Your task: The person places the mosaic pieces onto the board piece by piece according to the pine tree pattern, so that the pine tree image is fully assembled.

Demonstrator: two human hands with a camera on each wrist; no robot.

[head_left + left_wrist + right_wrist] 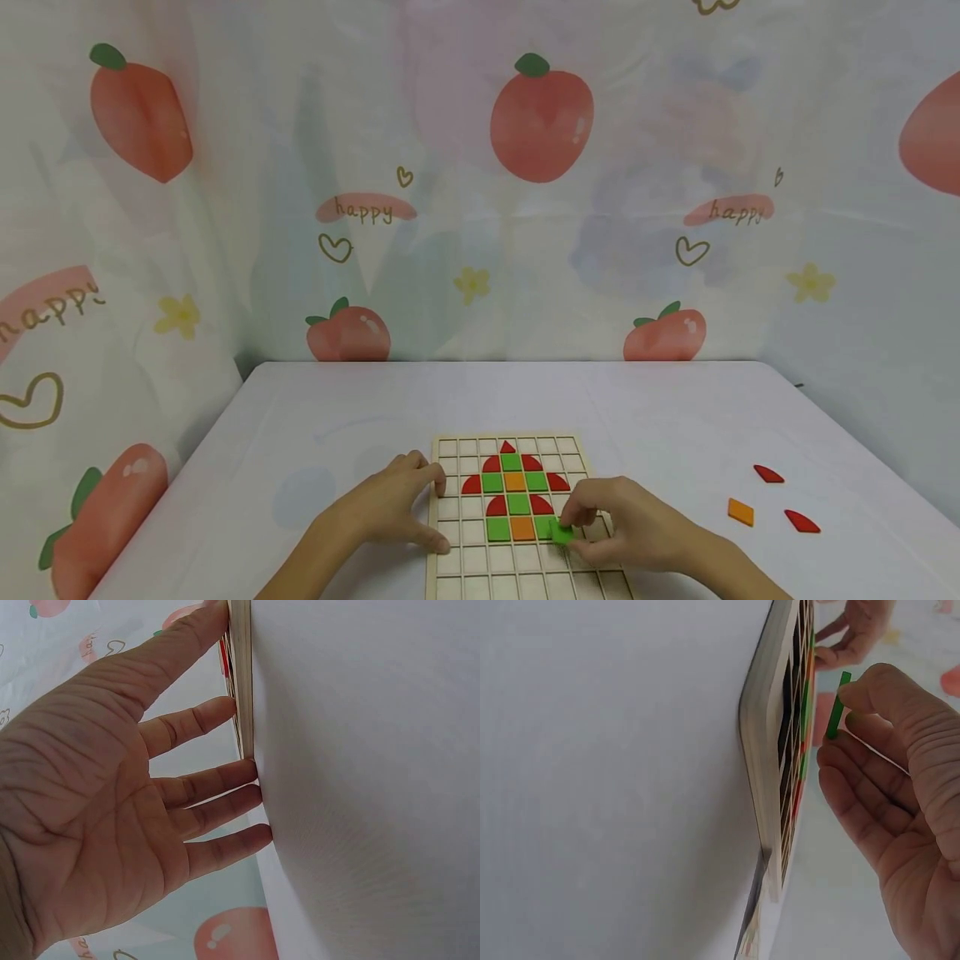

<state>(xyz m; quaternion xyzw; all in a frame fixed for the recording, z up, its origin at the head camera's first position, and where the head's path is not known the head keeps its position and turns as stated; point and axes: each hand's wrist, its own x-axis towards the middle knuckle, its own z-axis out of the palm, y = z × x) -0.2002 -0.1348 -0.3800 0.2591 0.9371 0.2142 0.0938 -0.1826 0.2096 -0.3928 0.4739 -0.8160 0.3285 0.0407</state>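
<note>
A wooden grid board [450, 587] lies on the table, with red, green and orange tiles set in its cells in a stepped, tree-like figure. Between thumb and fingers my right hand [637, 525] pinches a green tile [561, 532] over the board, by the right end of the lowest coloured row. In the right wrist view that green tile [838, 705] shows edge-on, raised off the board. My left hand [393, 504] rests at the board's left edge, thumb and fingers spread along it. The left wrist view shows its fingertips touching the board's side [241, 675].
To the right of the board lie an orange diamond tile [741, 512] and two red curved tiles, one farther back [768, 474] and one nearer [802, 522]. A printed curtain [510, 250] hangs behind the white table [337, 417].
</note>
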